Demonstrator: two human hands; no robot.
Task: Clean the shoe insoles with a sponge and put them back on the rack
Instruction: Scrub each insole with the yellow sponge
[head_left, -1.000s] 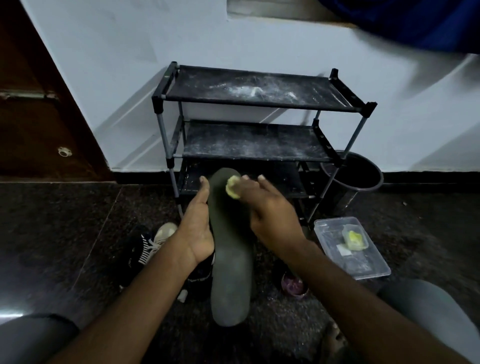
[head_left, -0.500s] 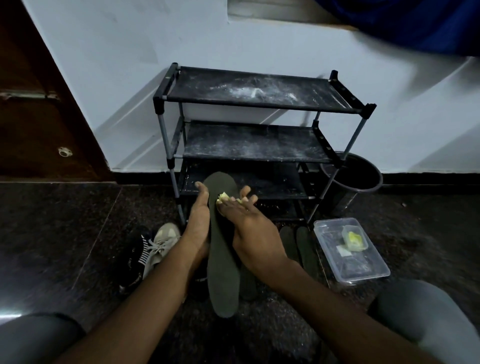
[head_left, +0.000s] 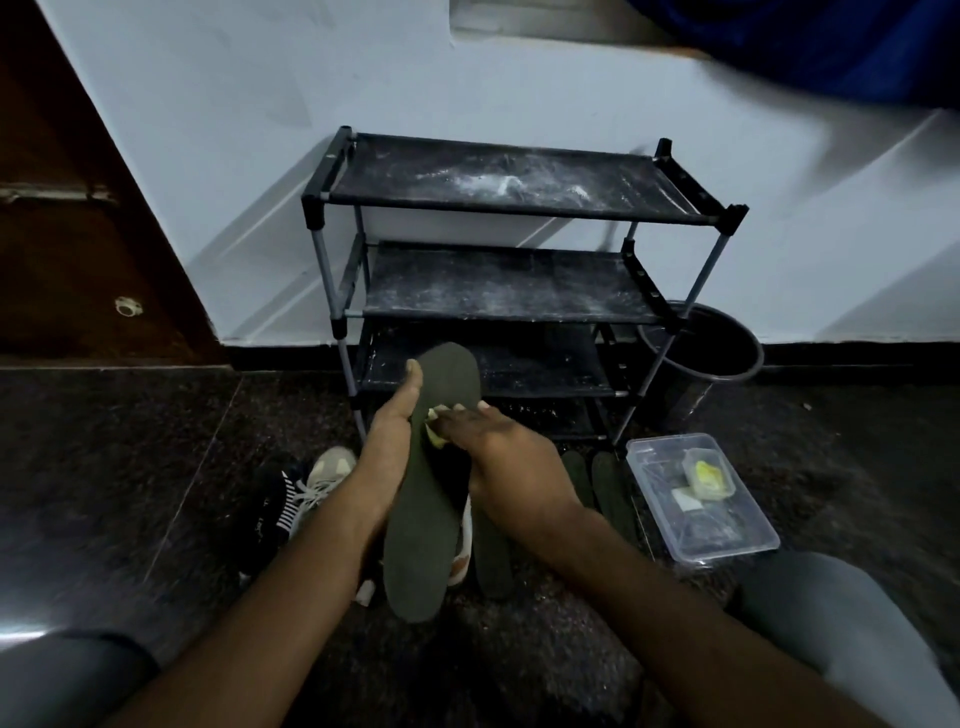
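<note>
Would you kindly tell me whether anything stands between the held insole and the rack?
Nothing visible does: the insole, held in the left hand, rises right in front of the rack and its open lower shelves.

I see right hand (head_left: 498, 447) slid sponge (head_left: 434, 432) down insole (head_left: 426, 519), from toe toward middle, toe end now uncovered, heel swung slightly left
</note>
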